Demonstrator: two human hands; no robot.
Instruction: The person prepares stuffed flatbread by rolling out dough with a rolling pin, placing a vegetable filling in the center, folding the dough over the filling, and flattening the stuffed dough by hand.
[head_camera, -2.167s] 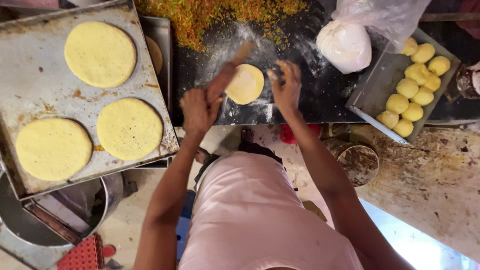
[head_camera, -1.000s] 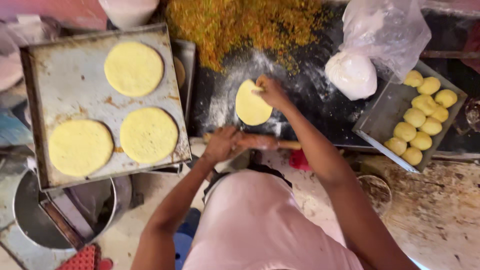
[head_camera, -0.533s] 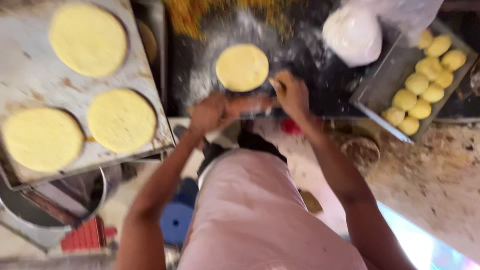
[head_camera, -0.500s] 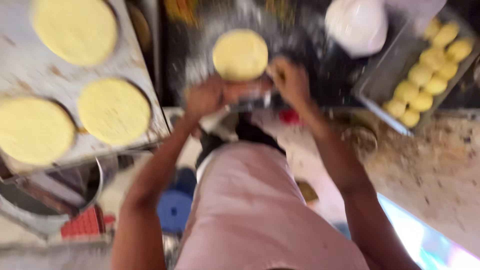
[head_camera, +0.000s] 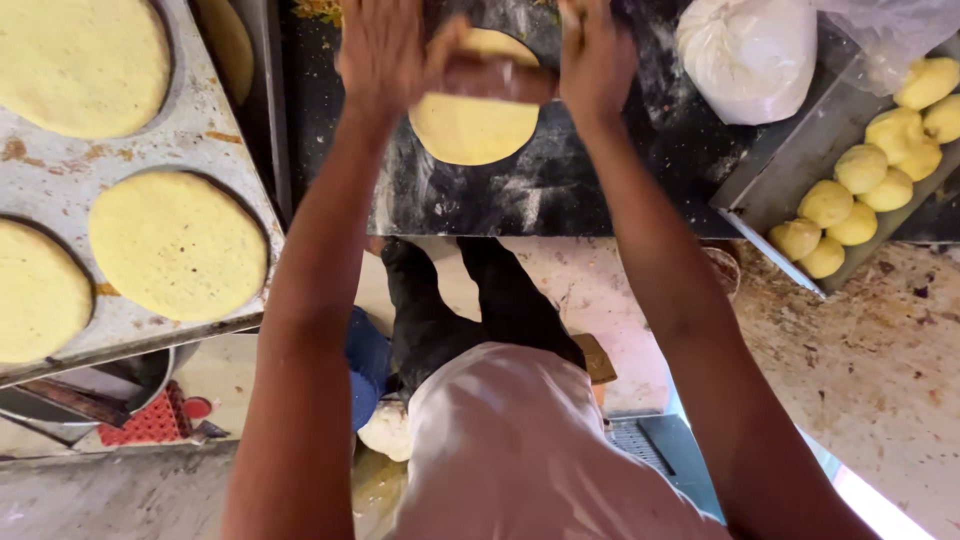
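We look down at our two arms stretched out over a dark counter (head_camera: 560, 190) dusted with white flour. Our left hand (head_camera: 385, 50) and our right hand (head_camera: 598, 55) each press down on one end of a wooden rolling pin (head_camera: 490, 78). The pin looks blurry, so we cannot tell if our fingers curl around it or lie flat on top. Under the pin lies a round yellow dough disc (head_camera: 472, 125), flat on the floury counter, between our two hands. To our left sits a big metal tray (head_camera: 215, 150) with brown spots. On it lie three more flat yellow rounds (head_camera: 178, 243), each apart from the others. To our right sits a smaller metal tray (head_camera: 790, 165), tilted at an angle. It holds a bunch of little yellow dough balls (head_camera: 860, 170), packed close and touching. Just beside that tray, on the counter, rests a plump white bag (head_camera: 748, 60), and some clear plastic (head_camera: 880, 35) hangs over the tray's far end. Below the counter we see our pink shirt (head_camera: 520, 450), our dark trousers, and a speckled floor (head_camera: 880, 370). A red mat (head_camera: 150, 422) peeks out under the big tray.
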